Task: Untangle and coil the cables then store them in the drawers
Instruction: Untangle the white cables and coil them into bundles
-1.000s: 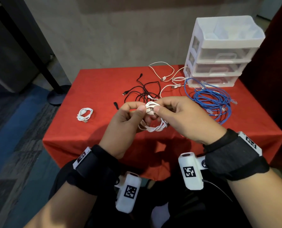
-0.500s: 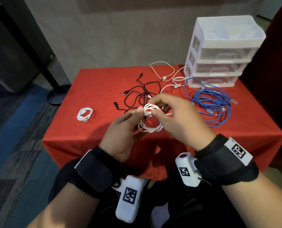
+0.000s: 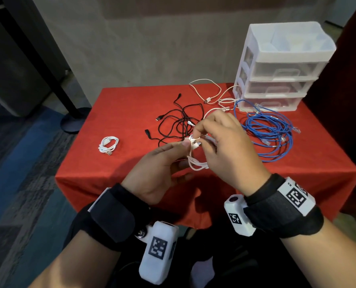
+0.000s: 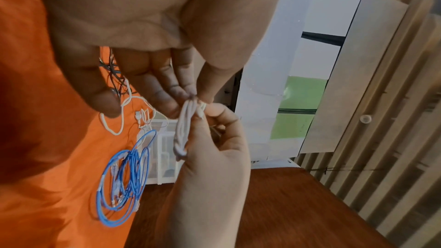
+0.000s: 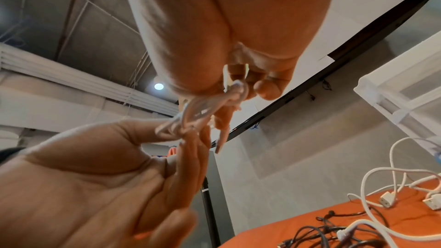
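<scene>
Left hand point(image 3: 160, 169) pinches thin white coiled cable point(image 3: 195, 161) to steady its loops | right hand point(image 3: 225, 146) grips its plug end (probably tucking it) | clear plastic drawers point(image 3: 277, 77) closed.

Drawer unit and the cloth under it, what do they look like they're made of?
Drawer unit: looks like plastic, with an opaque white frame and see-through frosted drawers that have moulded handles. Red table cloth: seems to be matte woven fabric, since it drapes over the table edge and folds at the corner; the exact fibre is unclear.
</scene>
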Action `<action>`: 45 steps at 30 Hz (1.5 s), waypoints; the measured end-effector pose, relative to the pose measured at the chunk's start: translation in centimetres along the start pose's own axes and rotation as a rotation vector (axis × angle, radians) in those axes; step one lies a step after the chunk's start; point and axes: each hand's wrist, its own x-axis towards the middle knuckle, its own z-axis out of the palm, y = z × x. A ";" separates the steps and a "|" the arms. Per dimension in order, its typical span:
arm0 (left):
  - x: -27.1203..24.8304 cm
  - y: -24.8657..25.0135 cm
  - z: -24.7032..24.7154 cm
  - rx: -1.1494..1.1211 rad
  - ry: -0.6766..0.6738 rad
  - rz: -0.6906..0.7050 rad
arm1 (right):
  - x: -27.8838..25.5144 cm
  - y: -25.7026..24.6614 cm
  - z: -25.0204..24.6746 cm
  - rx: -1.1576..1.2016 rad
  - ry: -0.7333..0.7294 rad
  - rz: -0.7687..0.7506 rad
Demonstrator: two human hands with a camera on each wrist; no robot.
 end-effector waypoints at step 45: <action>-0.1 -1.0 -0.6 0.072 0.114 0.369 | 0.7 0.3 -1.9 0.167 -0.318 0.000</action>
